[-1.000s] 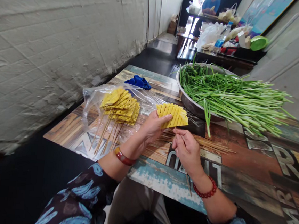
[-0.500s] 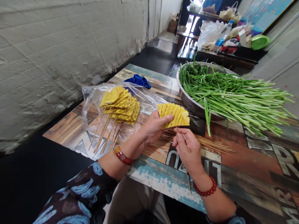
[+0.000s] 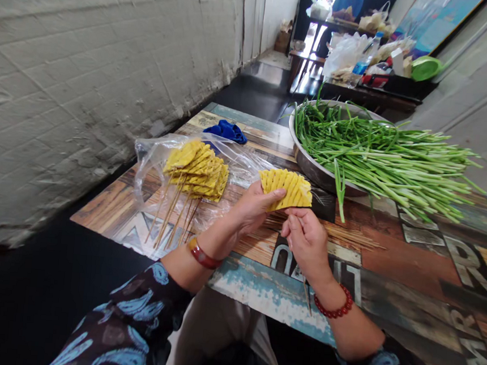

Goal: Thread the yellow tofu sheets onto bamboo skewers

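Observation:
My left hand [image 3: 252, 209] is closed around a yellow ridged piece of food [image 3: 287, 191], fan-shaped and folded in pleats, with the thumb pressed on its face. Just below its lower edge, my right hand [image 3: 307, 239] is closed in a pinch on a thin wooden skewer [image 3: 307, 297], whose lower end shows beneath the palm. The fingers hide the skewer's upper part, so I cannot tell how far it enters the piece. To the left, a pile of similar yellow pieces on skewers [image 3: 197, 170] lies on a clear plastic bag [image 3: 145, 160].
Loose skewers [image 3: 353, 235] lie on the patterned table [image 3: 414, 277] beyond my right hand. A metal bowl [image 3: 313, 166] heaped with long green stalks [image 3: 399, 162] stands at the back right. A blue cloth [image 3: 226, 131] lies behind the bag. Farther off, a person [image 3: 348, 4] sits by a cluttered table.
Hardly anything differs. The yellow piece and both hands sit very slightly farther right, and the whole view has shifted a little; both grips look the same.

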A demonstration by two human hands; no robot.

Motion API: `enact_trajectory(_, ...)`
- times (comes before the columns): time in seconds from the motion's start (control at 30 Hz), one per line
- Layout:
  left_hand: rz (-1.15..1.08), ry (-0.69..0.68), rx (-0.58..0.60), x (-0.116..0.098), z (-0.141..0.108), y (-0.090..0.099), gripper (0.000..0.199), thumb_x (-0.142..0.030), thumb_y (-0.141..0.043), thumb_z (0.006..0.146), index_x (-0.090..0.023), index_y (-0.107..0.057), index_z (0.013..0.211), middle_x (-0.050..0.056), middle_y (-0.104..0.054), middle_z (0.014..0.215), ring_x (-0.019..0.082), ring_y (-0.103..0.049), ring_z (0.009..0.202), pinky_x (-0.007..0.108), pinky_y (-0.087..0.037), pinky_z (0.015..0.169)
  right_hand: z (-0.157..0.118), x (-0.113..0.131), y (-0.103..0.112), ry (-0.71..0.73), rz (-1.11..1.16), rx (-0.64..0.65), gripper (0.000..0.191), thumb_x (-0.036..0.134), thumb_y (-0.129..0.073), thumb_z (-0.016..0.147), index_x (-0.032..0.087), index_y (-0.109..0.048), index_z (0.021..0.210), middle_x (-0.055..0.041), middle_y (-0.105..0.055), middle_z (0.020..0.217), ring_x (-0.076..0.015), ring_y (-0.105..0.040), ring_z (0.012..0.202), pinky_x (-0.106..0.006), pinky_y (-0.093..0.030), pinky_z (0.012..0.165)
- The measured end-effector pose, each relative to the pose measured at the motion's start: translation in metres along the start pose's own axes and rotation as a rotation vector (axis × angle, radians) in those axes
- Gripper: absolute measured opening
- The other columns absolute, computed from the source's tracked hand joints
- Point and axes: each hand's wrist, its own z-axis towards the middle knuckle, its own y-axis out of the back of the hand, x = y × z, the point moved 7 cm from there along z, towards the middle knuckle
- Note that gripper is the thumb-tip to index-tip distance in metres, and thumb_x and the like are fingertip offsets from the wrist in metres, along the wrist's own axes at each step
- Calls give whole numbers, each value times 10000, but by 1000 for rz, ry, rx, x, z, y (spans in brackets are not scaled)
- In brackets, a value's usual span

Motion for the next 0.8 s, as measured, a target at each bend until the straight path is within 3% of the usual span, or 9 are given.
enact_trajectory(0.47,-90,-15,-118,-3,1,8,332,-203,-826,657,-126,-702,956,91,-751,958,236,-714,943,365,-546,901,-3,1,-5,-14,10,23,281,457,-538,950,193,-619,1000,32,-574,607,-102,-467,457,-219,-367,432)
enact_trajectory(0.7,-114,-2,-130,-5,1,8,344,-205,-834,649,-126,-696,954,69,-753,901,199,-714,836,282,-550,745,-6,0,-7,9,-14,23,270,441,-500,974,195,-604,1009,35,-571,612,-100,-464,458,-219,-369,438)
enact_trajectory(0.8,-115,3,-132,-4,0,8,341,-207,-835,657,-124,-694,956,75,-752,928,209,-713,875,295,-549,783,-5,2,-7,24,-15,16,269,443,-494,977,196,-596,1005,40,-565,608,-99,-465,460,-216,-369,443)
